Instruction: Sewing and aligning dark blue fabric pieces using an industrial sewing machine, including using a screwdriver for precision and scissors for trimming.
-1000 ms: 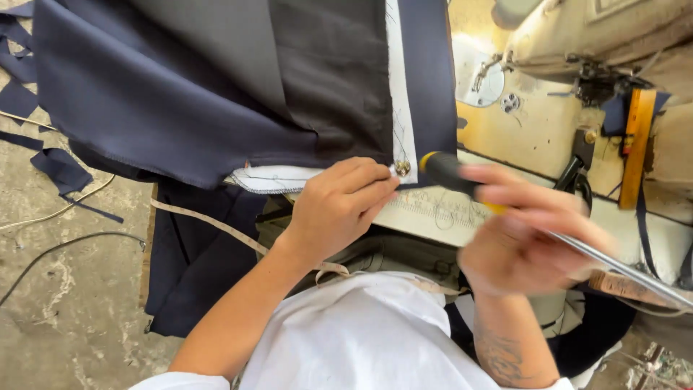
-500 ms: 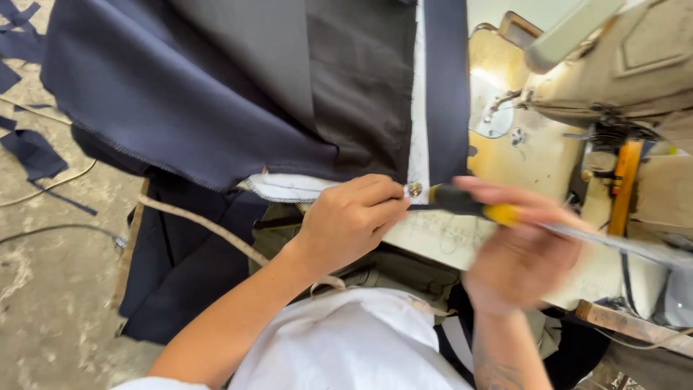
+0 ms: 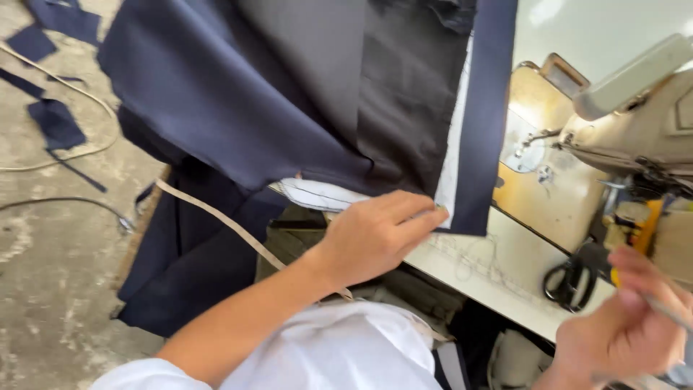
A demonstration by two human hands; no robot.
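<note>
Head view looks down on a worktable (image 3: pixel 505 271) where a dark navy garment (image 3: pixel 238 94) hangs over the edge toward the person's lap. The left hand (image 3: pixel 375 235) presses its fingertips (image 3: pixel 426 213) on the lower corner of the white facing (image 3: pixel 453 166), beside the navy band (image 3: pixel 485 123); the fingers are close together and pinch the cloth there. The right hand (image 3: pixel 624 332) is well apart, low at the right, closed around a thin metal tool (image 3: pixel 668 309) with a bit of yellow showing. Black scissors (image 3: pixel 574 278) lie on the table between the hands, and a sewing machine (image 3: pixel 635 123) stands behind. The cloth looks soft, light and limp, so I judge it will slide and fold easily; the stiffer faced edge near the corner seems the best place to hold it.
</note>
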